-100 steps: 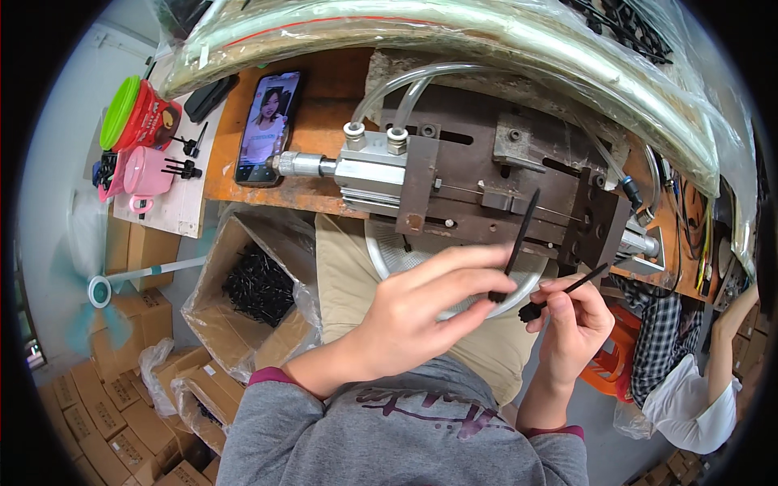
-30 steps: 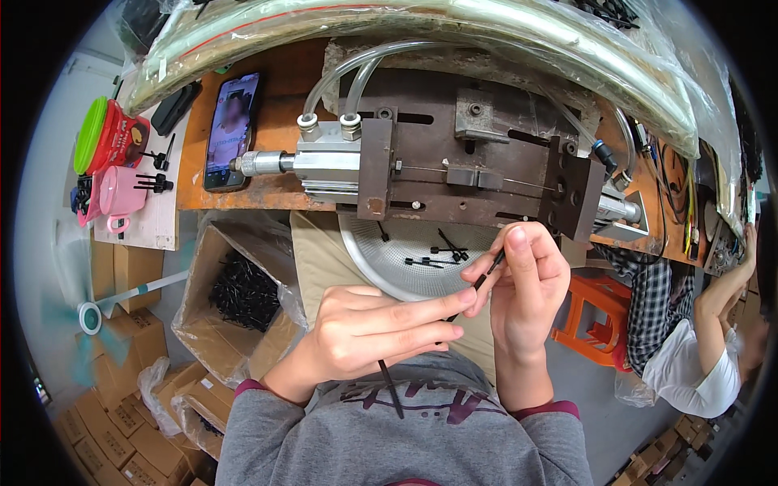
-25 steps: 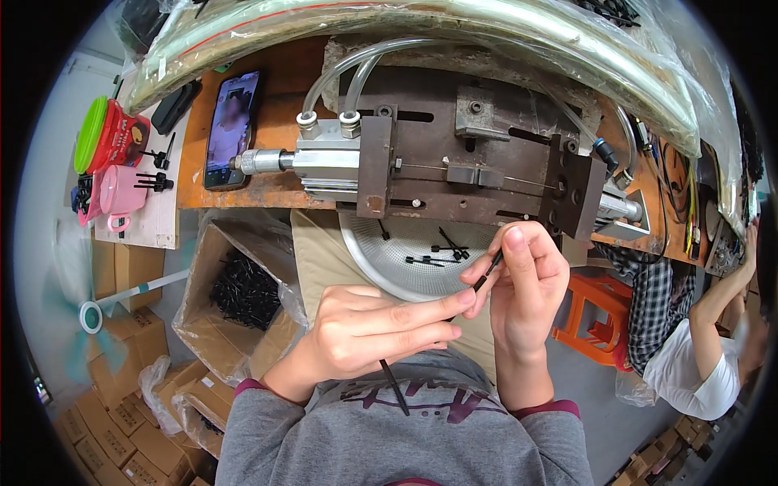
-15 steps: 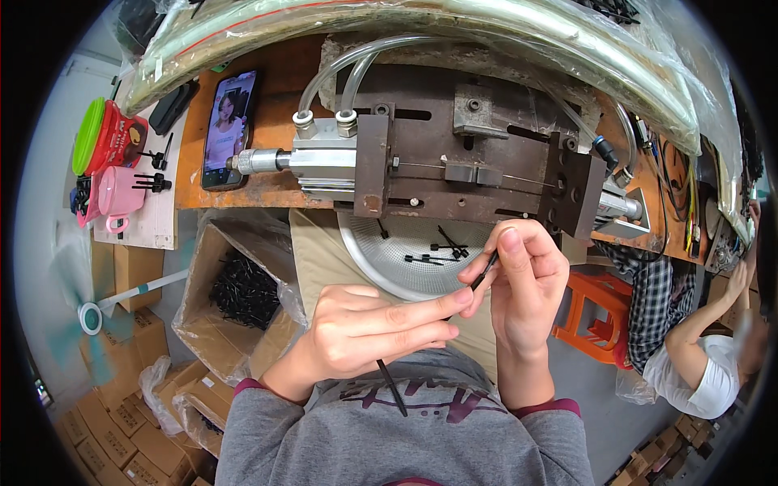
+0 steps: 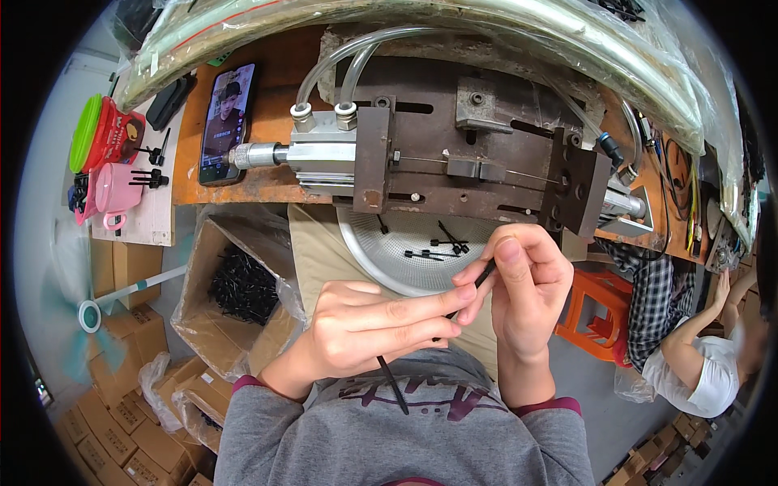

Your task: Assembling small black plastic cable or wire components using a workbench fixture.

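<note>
Over my lap both hands meet in front of the machine fixture. My right hand [image 5: 527, 283] pinches a thin black plastic rod [image 5: 485, 275] between thumb and fingers, its lower part running behind my left fingertips. My left hand [image 5: 365, 320] has its fingers closed together and pointing right, touching the same rod. A second length of black rod [image 5: 393, 385] sticks out below my left palm, held in that hand; whether it joins the first is hidden. Just beyond my hands, a white mesh basket [image 5: 356, 251] holds several black stemmed parts [image 5: 429, 255], partly under the fixture.
The brown metal fixture [image 5: 486, 198] has air cylinders [image 5: 322, 158] and clear hoses. A phone [image 5: 225, 121] lies beside it. At left are a pink cup [image 5: 121, 190] and a box of black parts [image 5: 243, 283]. An orange stool [image 5: 596, 316] and a co-worker [image 5: 701, 364] are at right.
The hands stay in nearly the same place, with only a slight shift of the fingers and rod. The phone's picture has changed, and the co-worker's arms have moved a little.
</note>
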A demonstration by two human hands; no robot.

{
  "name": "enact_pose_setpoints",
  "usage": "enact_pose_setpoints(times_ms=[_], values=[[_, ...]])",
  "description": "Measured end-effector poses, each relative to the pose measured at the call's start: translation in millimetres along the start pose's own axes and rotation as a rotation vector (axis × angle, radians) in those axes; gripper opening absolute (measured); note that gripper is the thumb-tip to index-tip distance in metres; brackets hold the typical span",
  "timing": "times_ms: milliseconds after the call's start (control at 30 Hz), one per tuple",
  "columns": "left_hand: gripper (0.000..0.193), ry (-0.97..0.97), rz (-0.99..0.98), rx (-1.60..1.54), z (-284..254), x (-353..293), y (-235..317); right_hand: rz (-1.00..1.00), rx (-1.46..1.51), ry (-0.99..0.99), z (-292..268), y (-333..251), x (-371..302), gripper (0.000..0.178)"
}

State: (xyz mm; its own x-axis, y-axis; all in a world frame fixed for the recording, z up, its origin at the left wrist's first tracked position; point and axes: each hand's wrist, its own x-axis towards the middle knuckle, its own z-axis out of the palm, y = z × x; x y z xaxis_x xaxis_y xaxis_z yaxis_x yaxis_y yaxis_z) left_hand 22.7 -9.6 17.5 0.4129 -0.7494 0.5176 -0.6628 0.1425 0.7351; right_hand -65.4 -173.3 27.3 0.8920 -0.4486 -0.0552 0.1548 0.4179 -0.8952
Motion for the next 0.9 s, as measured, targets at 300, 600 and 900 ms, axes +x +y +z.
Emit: enact_pose_setpoints(times_ms=[300,600,900], values=[[0.022,-0.024,-0.024,-0.006,-0.3,0.2,1.4,-0.016,-0.005,0.023,0.1,-0.1,-1.8,0.017],[0.025,-0.021,0.028,0.027,-4.8,4.1,-2.3,0.013,0.060,-0.056,-7.9,2.9,0.6,0.010],[0.022,-0.012,0.030,0.017,-1.9,1.0,-1.7,0.019,0.055,-0.039,-7.0,-3.7,2.2,0.011]])
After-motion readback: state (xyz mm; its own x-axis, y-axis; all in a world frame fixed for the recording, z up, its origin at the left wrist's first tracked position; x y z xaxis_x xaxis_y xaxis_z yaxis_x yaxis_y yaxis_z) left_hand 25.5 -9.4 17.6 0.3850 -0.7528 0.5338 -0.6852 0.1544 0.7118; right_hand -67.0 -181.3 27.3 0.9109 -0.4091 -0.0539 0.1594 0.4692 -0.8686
